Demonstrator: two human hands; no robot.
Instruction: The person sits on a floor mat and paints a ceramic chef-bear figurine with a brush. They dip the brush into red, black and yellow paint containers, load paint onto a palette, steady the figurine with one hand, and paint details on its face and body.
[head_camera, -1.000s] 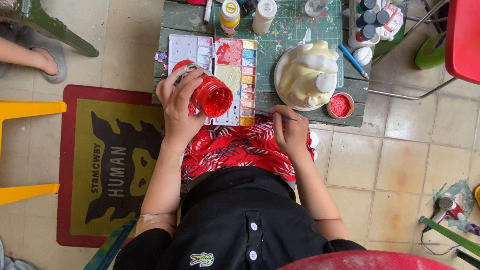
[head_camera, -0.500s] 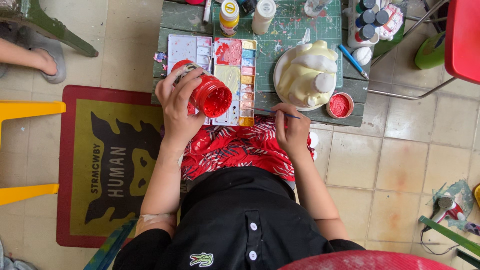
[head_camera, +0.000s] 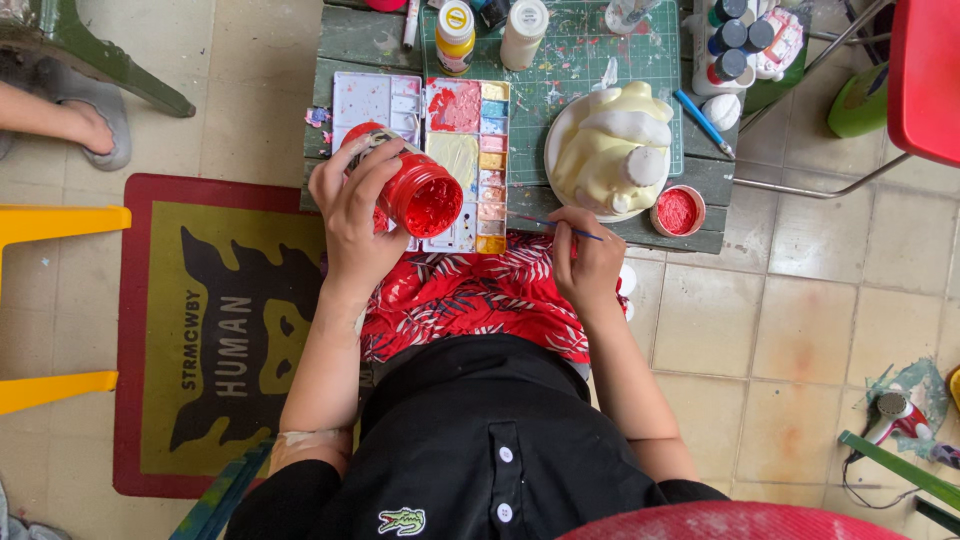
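Left hand (head_camera: 352, 205) grips tilted open red paint jar (head_camera: 420, 195) over palette (head_camera: 455, 160); right hand (head_camera: 588, 262) pinches thin brush (head_camera: 560, 228) near cream figure (head_camera: 610, 150). Risk: tilt spills paint onto lap.

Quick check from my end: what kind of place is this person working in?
Probably a small painting or craft corner on a tiled floor. A paint palette and green cutting mat lie on a low table, the left hand tilts an open red paint jar, and the right hand holds a brush.
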